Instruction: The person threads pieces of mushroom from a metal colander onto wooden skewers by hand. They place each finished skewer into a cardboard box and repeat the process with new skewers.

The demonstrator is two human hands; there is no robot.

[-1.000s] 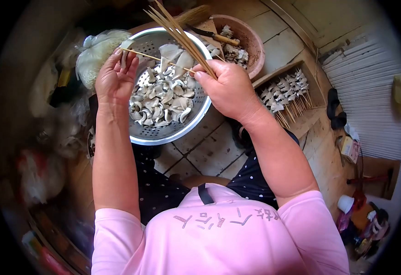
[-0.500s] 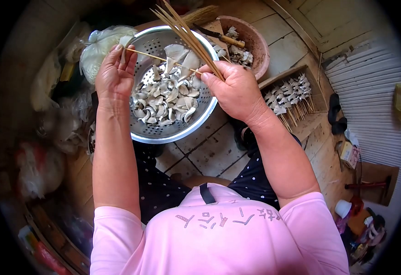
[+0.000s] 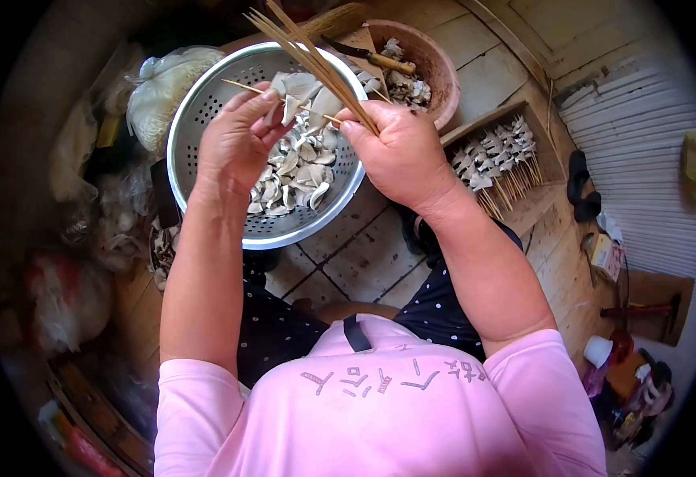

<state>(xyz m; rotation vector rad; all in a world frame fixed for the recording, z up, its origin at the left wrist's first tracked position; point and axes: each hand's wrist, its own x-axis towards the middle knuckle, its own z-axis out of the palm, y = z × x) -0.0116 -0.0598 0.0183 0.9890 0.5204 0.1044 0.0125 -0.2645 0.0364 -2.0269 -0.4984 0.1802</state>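
Observation:
My right hand [image 3: 400, 151] is closed round a bundle of bamboo skewers [image 3: 316, 63] that fan up to the left. Its thumb and fingertips also grip a single skewer [image 3: 241, 85] pointing left, threaded with pale oyster mushroom pieces [image 3: 326, 107]. My left hand [image 3: 237, 135] pinches a mushroom piece [image 3: 291, 109] on that skewer, and the skewer's tip sticks out beyond the fingers. Below both hands is a metal colander [image 3: 185, 187] with loose torn oyster mushrooms [image 3: 304, 171] in it. My left hand and wrist hide part of the colander's inside.
At the right a wooden box [image 3: 551, 151] holds several rows of finished mushroom skewers [image 3: 503, 159]. Behind it stands a pink basin [image 3: 447, 79] with mushroom scraps and a wooden-handled knife [image 3: 392, 62] across its rim. A plastic bag [image 3: 169, 95] lies left of the colander.
My left hand has moved right along the skewer, bringing a mushroom piece from the tip toward the other pieces. The bare tip now shows. My right hand has shifted only slightly.

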